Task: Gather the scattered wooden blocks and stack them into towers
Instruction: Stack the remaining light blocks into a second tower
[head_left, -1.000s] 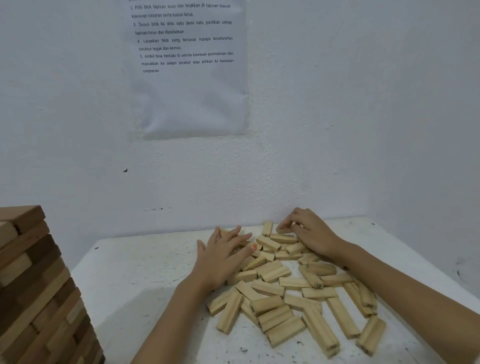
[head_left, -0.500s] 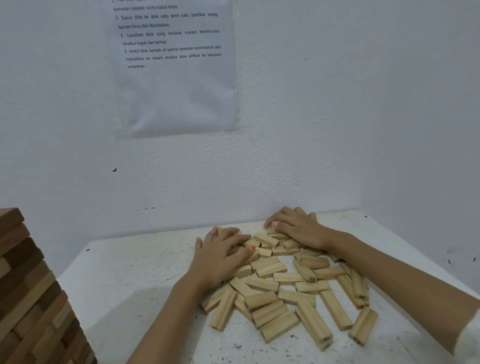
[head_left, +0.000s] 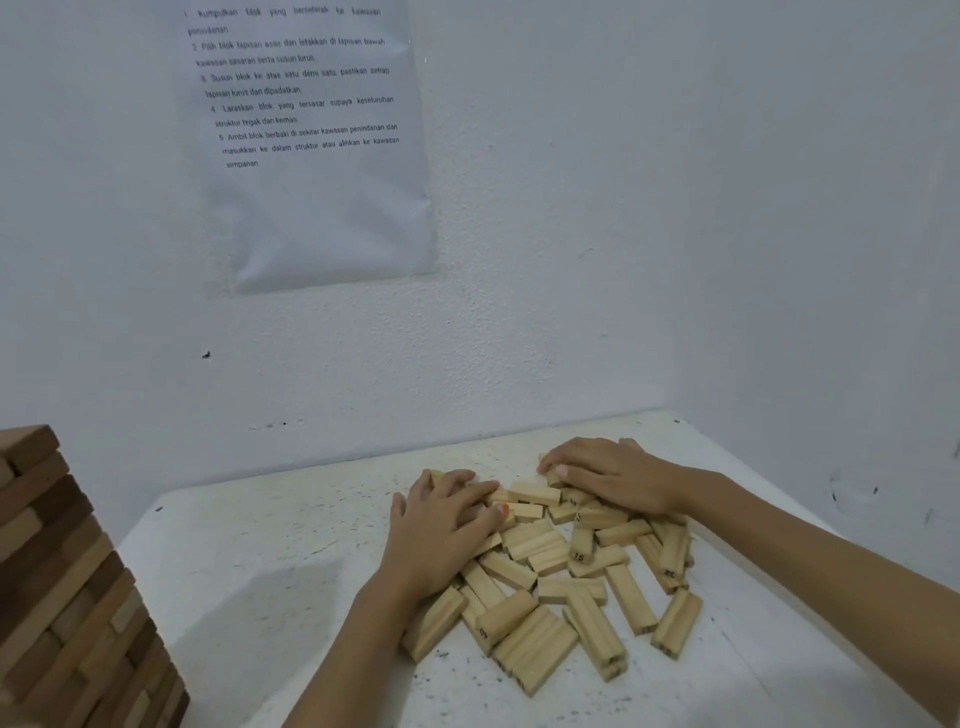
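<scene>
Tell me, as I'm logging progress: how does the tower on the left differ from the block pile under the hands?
The tower stands in ordered layers; the pile lies loose at mixed angles on the table. The tower mixes dark and pale wood; the pile is all pale. No hand touches the tower; the left hand and right hand both rest on the pile. Both are oblong wooden blocks.

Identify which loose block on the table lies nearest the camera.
The pale block at the front edge of the pile, lying diagonally, flush against a parallel neighbour; its lower end reaches nearer the camera than any other loose block.
</scene>
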